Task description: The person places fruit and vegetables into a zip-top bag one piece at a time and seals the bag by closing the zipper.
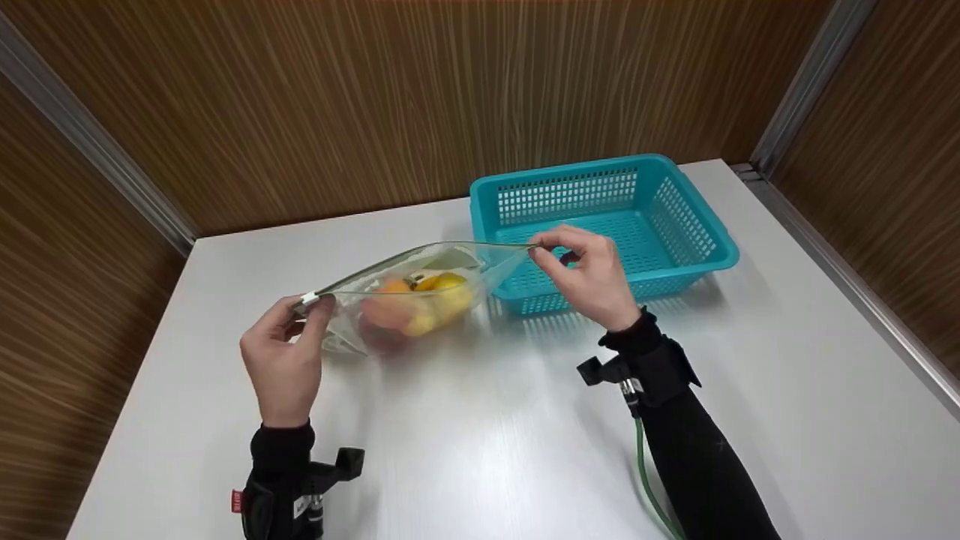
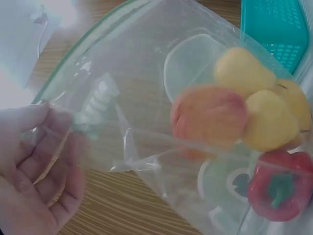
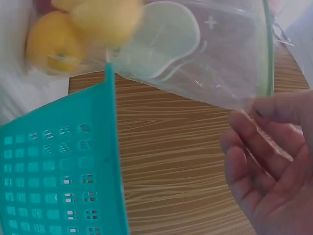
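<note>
A clear zip bag [image 1: 349, 319] with a green-edged mouth hangs between both hands. Its left top corner, by a white slider [image 1: 310, 298], is pinched between thumb and fingers of my left hand [image 1: 287, 360]. My right hand [image 1: 589, 277] pinches the opposite top corner, in front of the basket. Inside the bag lie an orange-red round fruit [image 2: 210, 117], a red bell pepper [image 2: 279, 186] with a green stem and several yellow fruits [image 2: 270, 120]. In the head view the bag's film blurs them. The mouth appears slightly parted.
A turquoise perforated basket [image 1: 720, 251] stands on the white table [image 1: 465, 450] at the back right, just behind my right hand. Wood-grain panels [image 1: 375, 112] enclose the back and sides. A green cable [image 1: 643, 457] runs along my right sleeve.
</note>
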The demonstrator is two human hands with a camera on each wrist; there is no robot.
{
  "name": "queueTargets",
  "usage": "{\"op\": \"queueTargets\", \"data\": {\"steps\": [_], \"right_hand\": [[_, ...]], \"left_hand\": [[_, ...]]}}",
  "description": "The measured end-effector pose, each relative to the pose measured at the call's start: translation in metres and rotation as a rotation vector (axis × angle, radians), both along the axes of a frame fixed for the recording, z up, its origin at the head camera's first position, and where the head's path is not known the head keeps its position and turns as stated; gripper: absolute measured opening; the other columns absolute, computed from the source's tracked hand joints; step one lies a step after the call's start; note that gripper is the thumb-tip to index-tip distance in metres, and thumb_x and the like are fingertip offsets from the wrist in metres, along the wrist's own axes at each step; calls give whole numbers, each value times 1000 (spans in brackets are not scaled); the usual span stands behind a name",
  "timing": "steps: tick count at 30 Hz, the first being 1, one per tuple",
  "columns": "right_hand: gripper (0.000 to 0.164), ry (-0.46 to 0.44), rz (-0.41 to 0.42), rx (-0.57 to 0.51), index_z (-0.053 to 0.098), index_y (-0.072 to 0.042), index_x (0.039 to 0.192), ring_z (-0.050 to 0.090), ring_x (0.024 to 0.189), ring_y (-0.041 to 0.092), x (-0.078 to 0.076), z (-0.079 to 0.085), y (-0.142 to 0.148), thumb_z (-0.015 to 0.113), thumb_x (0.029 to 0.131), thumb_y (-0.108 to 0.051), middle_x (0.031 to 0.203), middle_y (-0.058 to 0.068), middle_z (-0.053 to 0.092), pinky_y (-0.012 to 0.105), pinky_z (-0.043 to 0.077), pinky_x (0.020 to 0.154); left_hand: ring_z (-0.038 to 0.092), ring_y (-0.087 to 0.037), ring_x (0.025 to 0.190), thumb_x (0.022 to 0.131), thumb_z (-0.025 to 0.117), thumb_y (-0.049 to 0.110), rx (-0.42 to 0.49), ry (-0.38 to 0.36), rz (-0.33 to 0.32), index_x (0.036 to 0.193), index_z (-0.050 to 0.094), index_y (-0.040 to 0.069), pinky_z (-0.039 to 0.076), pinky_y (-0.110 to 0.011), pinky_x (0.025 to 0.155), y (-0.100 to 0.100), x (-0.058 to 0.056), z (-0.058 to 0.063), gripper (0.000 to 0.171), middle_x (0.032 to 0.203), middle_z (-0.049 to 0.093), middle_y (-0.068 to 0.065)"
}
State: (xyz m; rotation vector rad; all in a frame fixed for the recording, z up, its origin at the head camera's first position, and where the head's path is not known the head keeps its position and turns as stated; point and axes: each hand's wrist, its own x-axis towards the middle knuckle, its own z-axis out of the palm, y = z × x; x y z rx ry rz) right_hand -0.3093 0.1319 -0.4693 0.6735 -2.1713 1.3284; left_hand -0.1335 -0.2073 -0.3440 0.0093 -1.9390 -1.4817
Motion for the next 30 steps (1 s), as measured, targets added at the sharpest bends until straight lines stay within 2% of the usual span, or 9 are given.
{"op": "queueTargets", "data": {"steps": [1,5,7,8,12,13,19,25,30], "right_hand": [[22,0,60,-7,68,-24,113,60,98,7,4,5,4,59,94,-27,109,-7,69,23,46,80],[19,-175,147,-64,71,-6,103,64,94,21,77,98,-8,61,92,-17,100,11,73,33,50,85],[20,-123,170,-74,70,-11,106,64,95,17,48,61,4,60,93,-23,99,4,73,28,49,84],[19,-113,137,-58,70,-13,106,64,94,15,48,60,4,60,93,-23,98,2,73,27,48,82],[22,-23,61,-75,65,-25,114,61,93,3,-24,-31,25,57,94,-32,98,-11,70,18,42,76],[22,-39,31,-78,64,-26,114,61,92,3,-27,-36,25,57,94,-33,97,-12,69,18,42,74],[20,-166,28,-143,67,-9,107,63,80,13,13,17,11,61,92,-20,85,2,71,23,46,64],[22,-108,-23,-145,67,-17,107,60,88,8,42,49,-4,62,91,-31,95,-2,69,22,45,75],[23,7,-105,30,66,-15,112,59,102,21,86,99,-22,59,93,-24,108,7,68,38,43,95]], "left_hand": [[64,1,66,82,71,7,60,22,-11,84,70,-7,48,-14,64,0,1,2,13,68,68,16],[66,-7,58,79,72,-2,244,88,-100,82,66,-14,50,-17,58,0,2,4,14,62,70,6],[66,-8,56,78,73,-1,285,96,-147,83,65,-13,48,-18,54,-3,-1,-1,15,61,70,3],[66,-8,55,78,73,-2,286,87,-172,85,66,-11,47,-18,52,-5,-2,-3,14,62,70,3],[65,-9,58,76,73,-5,228,53,-327,94,66,-11,49,-19,53,-5,-1,-5,21,73,72,3],[65,-9,58,75,73,-6,214,53,-363,96,66,-10,50,-20,53,-5,-1,-6,22,75,72,4],[64,-7,57,78,72,-1,191,58,-390,89,71,-1,47,-18,51,0,0,-9,11,72,71,5],[62,-10,53,82,67,-4,248,25,-284,85,70,-2,42,-20,45,6,-4,-8,4,65,70,4],[61,-10,53,82,67,-5,239,-29,-257,86,66,-12,43,-15,46,14,1,2,8,64,68,4]]}}
